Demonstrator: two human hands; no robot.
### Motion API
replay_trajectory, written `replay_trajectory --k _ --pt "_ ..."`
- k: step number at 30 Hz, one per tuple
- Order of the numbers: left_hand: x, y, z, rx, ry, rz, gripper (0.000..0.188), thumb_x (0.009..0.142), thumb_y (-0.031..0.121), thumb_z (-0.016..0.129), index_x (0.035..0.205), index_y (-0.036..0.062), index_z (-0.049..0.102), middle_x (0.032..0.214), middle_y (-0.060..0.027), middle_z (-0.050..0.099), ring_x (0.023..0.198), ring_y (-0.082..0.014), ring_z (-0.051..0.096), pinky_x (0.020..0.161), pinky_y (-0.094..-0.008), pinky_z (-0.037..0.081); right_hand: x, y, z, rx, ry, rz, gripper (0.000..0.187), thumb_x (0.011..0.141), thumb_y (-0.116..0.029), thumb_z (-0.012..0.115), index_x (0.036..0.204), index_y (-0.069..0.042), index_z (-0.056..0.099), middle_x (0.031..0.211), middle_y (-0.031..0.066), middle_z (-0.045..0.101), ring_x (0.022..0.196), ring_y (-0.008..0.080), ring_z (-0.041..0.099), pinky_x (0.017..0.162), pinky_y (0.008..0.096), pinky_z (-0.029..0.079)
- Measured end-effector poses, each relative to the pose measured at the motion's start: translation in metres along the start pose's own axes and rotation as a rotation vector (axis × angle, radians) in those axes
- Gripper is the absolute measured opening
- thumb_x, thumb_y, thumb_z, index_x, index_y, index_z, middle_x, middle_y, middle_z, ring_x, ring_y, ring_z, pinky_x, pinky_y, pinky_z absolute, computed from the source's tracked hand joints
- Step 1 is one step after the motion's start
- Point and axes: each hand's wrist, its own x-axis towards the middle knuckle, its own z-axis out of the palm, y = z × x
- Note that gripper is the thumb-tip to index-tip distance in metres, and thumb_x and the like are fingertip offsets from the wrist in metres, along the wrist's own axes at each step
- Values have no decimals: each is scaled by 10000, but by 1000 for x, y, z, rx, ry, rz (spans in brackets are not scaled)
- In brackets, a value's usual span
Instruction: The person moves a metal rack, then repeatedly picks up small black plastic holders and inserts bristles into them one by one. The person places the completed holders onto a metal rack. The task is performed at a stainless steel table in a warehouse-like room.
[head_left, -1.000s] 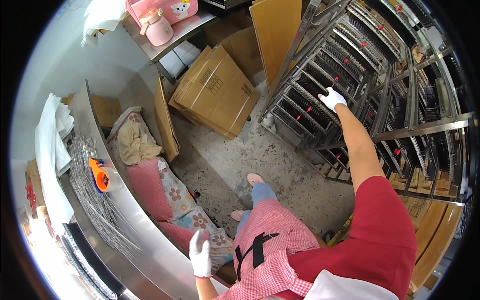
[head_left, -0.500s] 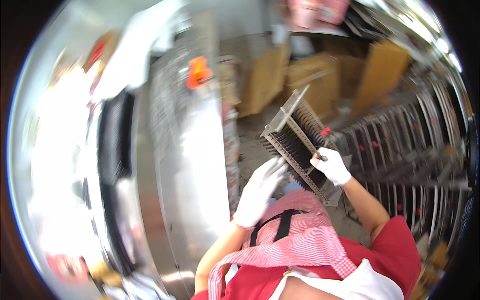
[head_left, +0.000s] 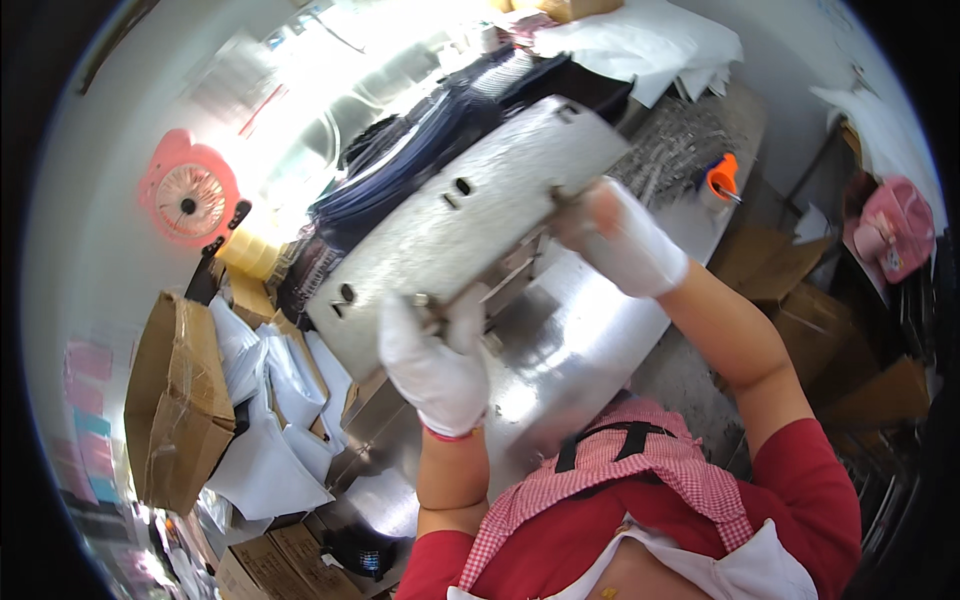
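The left grip, at the centre-left of the frame, pinches the lower edge of the metal panel around a small knob; the right grip, blurred right of centre, seems clamped on the same edge. The panel slants across the middle of the frame, above the steel table. It looks stiff, fairly heavy and hard to break, its smooth face likely slippery under gloves, so the edge fittings, held well apart, should give the surest hold.
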Motion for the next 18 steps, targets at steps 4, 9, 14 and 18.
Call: replay_trajectory --k 4,9,14,18 --pt "23 -43 -19 -89 433 -111 378 1020 342 449 1126 -2 565 838 -81 566 795 -196 544 797 -330 473 83 25 57 417 -236 302 534 1041 -512 389 1177 -30 573 942 84 675 768 151 636 648 257 496" --pt "-39 -123 3 319 490 -203 985 733 89 794 1464 -84 157 1445 -260 307 1368 -352 342 1148 -450 286 124 59 69 375 -145 380 357 1030 -322 425 1063 -12 600 923 120 670 647 167 541 583 279 437" --pt "-9 -134 4 768 435 131 1086 671 158 816 1482 -111 145 1395 -304 360 1286 -420 408 1092 -500 326 101 32 92 747 -241 197 568 1044 -456 409 1372 1 483 1300 141 616 1022 186 641 900 308 486" --pt "39 -138 -51 810 -29 114 978 601 89 710 1462 -65 272 1217 -252 486 1165 -437 438 1024 -503 314 106 77 37 782 -238 543 606 1073 -444 301 1463 12 388 1438 158 501 1364 279 449 1178 368 307"
